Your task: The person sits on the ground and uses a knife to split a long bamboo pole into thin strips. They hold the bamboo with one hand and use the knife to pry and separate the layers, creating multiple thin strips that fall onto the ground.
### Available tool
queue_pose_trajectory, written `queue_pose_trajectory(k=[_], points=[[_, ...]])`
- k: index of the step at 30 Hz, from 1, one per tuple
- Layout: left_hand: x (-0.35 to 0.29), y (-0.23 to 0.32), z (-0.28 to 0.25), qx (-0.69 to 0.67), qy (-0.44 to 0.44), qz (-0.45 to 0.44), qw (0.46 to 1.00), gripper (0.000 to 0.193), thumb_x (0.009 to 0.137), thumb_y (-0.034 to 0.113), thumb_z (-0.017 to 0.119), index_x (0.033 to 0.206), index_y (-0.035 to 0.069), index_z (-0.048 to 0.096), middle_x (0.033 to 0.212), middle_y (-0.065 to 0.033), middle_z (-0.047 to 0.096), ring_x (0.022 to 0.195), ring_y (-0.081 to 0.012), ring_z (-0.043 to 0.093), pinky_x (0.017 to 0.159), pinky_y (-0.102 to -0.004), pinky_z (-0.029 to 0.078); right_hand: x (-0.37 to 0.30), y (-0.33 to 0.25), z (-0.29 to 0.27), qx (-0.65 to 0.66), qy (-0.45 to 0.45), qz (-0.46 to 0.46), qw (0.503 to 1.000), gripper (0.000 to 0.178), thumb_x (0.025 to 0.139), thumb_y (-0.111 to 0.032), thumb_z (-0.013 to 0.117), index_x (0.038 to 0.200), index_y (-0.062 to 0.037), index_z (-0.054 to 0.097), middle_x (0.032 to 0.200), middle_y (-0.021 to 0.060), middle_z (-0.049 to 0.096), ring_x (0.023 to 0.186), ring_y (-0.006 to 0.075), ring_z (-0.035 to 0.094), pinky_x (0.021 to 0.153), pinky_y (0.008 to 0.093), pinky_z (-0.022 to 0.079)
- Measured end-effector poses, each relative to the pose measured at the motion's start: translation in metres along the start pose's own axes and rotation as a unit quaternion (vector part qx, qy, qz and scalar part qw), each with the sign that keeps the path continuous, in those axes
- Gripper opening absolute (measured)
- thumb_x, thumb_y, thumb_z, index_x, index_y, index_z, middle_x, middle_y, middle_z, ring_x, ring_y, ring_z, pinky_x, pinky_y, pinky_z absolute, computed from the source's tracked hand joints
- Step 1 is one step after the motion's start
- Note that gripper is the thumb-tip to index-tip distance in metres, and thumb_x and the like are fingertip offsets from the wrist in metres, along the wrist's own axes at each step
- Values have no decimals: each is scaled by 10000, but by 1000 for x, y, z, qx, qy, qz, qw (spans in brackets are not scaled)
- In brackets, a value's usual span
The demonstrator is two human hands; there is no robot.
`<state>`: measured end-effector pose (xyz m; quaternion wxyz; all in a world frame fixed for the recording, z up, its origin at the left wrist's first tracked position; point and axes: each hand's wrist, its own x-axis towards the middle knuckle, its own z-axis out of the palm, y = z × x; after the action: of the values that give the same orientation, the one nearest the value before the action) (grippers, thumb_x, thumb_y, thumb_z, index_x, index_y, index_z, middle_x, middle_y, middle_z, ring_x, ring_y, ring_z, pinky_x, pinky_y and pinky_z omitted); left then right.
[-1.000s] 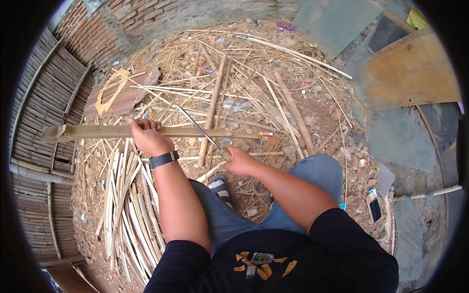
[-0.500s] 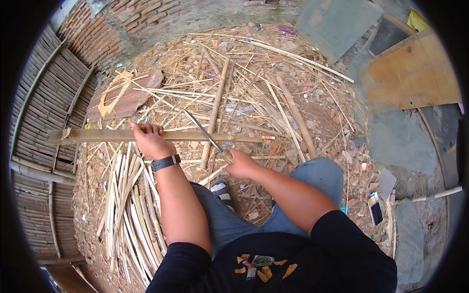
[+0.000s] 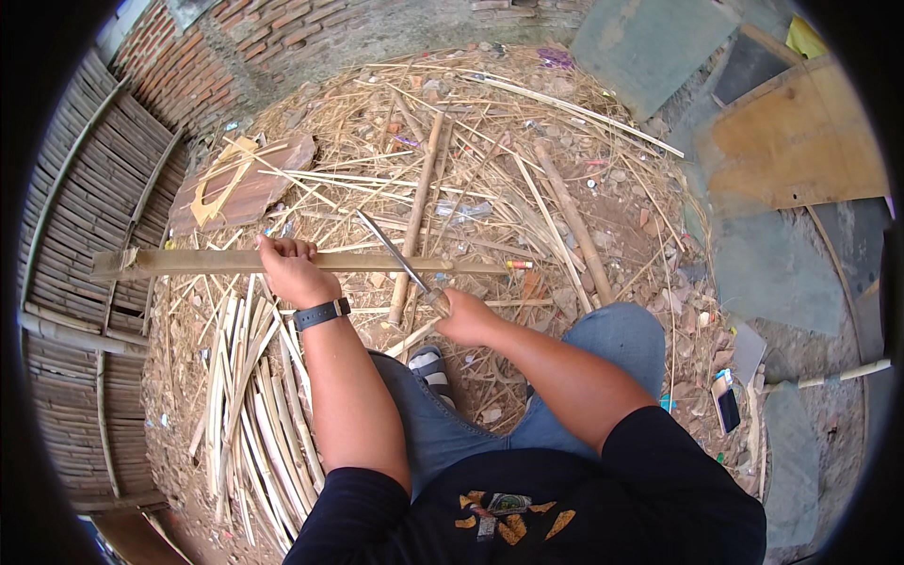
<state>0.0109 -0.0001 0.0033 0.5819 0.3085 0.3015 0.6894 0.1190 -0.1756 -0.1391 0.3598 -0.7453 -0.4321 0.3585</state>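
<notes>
My left hand [image 3: 294,270] is wrapped round a wide bamboo slat [image 3: 198,263], which lies crosswise in front of me. In my right hand [image 3: 463,317] is the wooden handle of a long knife [image 3: 383,235]. Its blade slants up and left across the slat, to the right of my left hand; whether the edge touches the slat I cannot tell. Under the slat's right half passes a bamboo pole [image 3: 419,202] lying on the ground.
Split bamboo strips [image 3: 254,424] are heaped at my left. A second pole [image 3: 572,221] lies to the right, and a phone [image 3: 725,405] rests on the ground by my right side. A bamboo wall [image 3: 71,235] stands at left; grey sheets [image 3: 772,273] lean or lie at right.
Almost nothing differs. The view has shifted very slightly, and both hands keep their holds on the slat and the knife.
</notes>
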Motion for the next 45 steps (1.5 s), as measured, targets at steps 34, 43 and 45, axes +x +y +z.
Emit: queue_pose_trajectory(k=[34, 43, 45], points=[[4, -4, -3, -11, 5, -3, 1000, 354, 972, 306, 562, 700, 149, 399, 582, 31, 338, 515, -91, 300, 494, -259, 284, 8, 16, 5, -27, 7, 19, 999, 491, 779, -237, 685, 1161, 34, 537, 1040, 284, 642, 1007, 424, 623, 880, 459, 493], [2, -2, -2, 7, 3, -1, 1000, 348, 980, 317, 552, 718, 150, 395, 596, 28, 319, 538, -108, 304, 532, -272, 316, 1, 5, -2, -18, -6, 36, 999, 487, 782, -234, 685, 1171, 23, 543, 1045, 270, 646, 1019, 407, 625, 874, 443, 496], [3, -2, -3, 6, 5, 0, 1000, 347, 981, 315, 552, 719, 149, 396, 596, 28, 318, 540, -107, 304, 535, -273, 319, 0, 3, -4, -15, -8, 38, 999, 488, 782, -236, 685, 1171, 22, 544, 1046, 270, 647, 1017, 406, 627, 875, 443, 496]])
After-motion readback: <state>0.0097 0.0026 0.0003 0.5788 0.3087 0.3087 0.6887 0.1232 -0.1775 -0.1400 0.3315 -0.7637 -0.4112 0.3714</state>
